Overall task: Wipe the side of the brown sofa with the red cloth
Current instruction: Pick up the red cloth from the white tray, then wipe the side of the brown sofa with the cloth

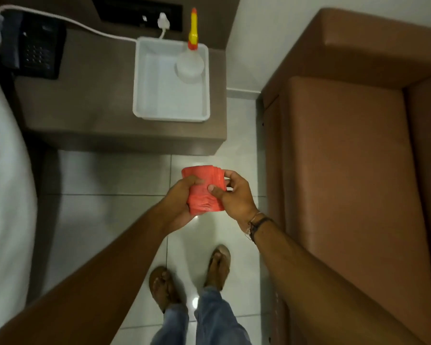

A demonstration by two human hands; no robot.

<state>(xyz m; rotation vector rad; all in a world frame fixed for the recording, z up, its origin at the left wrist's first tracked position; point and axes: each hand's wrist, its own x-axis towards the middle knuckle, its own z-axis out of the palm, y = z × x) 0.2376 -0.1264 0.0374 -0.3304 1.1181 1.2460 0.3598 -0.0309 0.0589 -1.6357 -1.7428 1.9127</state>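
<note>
Both hands grasping folded red cloth [204, 191], left hand [182, 202] under, right hand [234, 195] beside

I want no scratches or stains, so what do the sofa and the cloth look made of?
The brown sofa looks like leather or faux leather: smooth, with a soft sheen and stitched seams. The red cloth, held by both hands, looks like soft woven or microfibre fabric: matte, folded, rippled edges.
</note>
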